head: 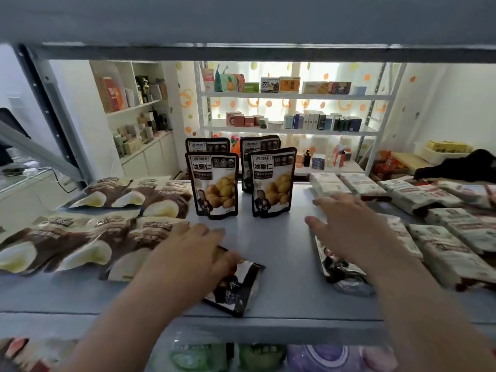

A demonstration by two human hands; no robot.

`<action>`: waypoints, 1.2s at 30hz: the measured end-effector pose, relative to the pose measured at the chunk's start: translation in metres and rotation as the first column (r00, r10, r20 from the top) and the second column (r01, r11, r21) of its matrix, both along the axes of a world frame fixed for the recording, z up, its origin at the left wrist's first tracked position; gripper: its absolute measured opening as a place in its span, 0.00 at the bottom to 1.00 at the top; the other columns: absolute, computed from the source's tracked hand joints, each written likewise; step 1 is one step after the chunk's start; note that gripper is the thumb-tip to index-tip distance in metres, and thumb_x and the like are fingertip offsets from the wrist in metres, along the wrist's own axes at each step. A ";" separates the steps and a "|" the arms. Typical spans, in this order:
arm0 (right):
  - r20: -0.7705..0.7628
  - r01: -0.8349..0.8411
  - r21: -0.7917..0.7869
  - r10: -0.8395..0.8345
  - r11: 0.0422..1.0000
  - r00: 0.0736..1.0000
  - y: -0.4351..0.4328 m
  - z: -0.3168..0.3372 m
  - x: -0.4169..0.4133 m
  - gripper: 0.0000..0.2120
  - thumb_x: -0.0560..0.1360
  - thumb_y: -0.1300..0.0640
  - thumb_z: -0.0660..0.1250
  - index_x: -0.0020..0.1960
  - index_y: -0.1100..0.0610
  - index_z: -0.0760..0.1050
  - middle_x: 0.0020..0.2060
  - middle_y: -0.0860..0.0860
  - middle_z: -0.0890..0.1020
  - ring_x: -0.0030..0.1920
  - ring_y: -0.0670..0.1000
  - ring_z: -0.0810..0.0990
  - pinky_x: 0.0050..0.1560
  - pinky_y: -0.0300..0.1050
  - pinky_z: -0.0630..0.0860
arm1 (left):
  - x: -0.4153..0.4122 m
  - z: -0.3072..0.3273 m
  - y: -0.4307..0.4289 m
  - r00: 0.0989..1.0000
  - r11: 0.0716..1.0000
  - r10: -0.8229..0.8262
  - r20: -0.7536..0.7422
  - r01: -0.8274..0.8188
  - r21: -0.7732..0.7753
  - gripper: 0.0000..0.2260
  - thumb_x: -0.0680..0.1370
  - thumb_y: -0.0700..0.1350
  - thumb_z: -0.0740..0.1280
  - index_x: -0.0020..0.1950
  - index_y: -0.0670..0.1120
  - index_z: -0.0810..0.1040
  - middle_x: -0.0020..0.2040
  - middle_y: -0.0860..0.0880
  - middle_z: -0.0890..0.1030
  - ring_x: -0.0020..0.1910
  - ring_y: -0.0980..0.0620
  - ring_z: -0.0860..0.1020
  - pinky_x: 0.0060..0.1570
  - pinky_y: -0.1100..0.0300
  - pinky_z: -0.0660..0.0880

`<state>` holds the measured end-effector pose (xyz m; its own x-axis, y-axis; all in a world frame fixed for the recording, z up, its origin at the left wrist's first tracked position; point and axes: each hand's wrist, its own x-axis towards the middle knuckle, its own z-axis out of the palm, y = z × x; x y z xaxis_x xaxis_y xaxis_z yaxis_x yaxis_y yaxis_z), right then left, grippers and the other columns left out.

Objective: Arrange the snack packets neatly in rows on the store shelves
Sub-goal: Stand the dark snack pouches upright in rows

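Observation:
Several black chestnut pouches stand upright in two short rows at the middle of the grey shelf (276, 237); the front left pouch (214, 183) and front right pouch (271, 181) face me. My left hand (193, 253) lies palm down on a black pouch (239, 285) flat near the shelf's front edge, fingers curled over its top. My right hand (351, 224) hovers with fingers spread above another flat black pouch (338, 267); whether it touches it is unclear.
Brown and cream packets (88, 237) lie in rows on the left of the shelf. White wrapped packets (440, 229) lie in rows on the right. The upper shelf's underside (241, 28) hangs low overhead. More goods sit on the lower shelf (241, 355).

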<state>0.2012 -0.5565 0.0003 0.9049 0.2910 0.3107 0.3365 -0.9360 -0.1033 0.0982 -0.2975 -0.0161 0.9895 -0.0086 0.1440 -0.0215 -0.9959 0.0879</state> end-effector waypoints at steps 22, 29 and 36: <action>-0.338 0.186 0.143 -0.128 0.972 0.932 -0.008 -0.037 -0.045 0.41 0.64 0.21 0.58 0.66 0.48 0.72 0.54 0.47 0.74 0.53 0.49 0.73 0.49 0.46 0.70 | -0.015 -0.029 -0.001 0.999 0.966 0.046 -0.007 -0.046 -0.256 0.32 0.69 0.76 0.52 0.66 0.61 0.65 0.60 0.54 0.70 0.62 0.49 0.69 0.56 0.53 0.70; -0.432 0.231 0.270 -0.097 0.935 0.897 0.006 -0.035 -0.036 0.54 0.57 0.29 0.75 0.75 0.52 0.63 0.66 0.50 0.74 0.60 0.50 0.73 0.49 0.41 0.68 | -0.008 -0.019 -0.010 0.971 0.930 0.138 -0.197 -0.195 -0.312 0.48 0.58 0.80 0.59 0.70 0.55 0.55 0.56 0.52 0.75 0.50 0.49 0.73 0.45 0.55 0.73; -0.345 0.158 0.593 0.072 0.789 0.936 -0.007 -0.038 -0.030 0.34 0.57 0.32 0.77 0.56 0.42 0.69 0.47 0.38 0.78 0.43 0.36 0.78 0.38 0.30 0.70 | -0.003 -0.027 -0.001 0.991 0.724 0.086 -0.098 -0.130 -0.678 0.49 0.63 0.65 0.76 0.76 0.63 0.51 0.67 0.52 0.72 0.61 0.51 0.72 0.50 0.56 0.67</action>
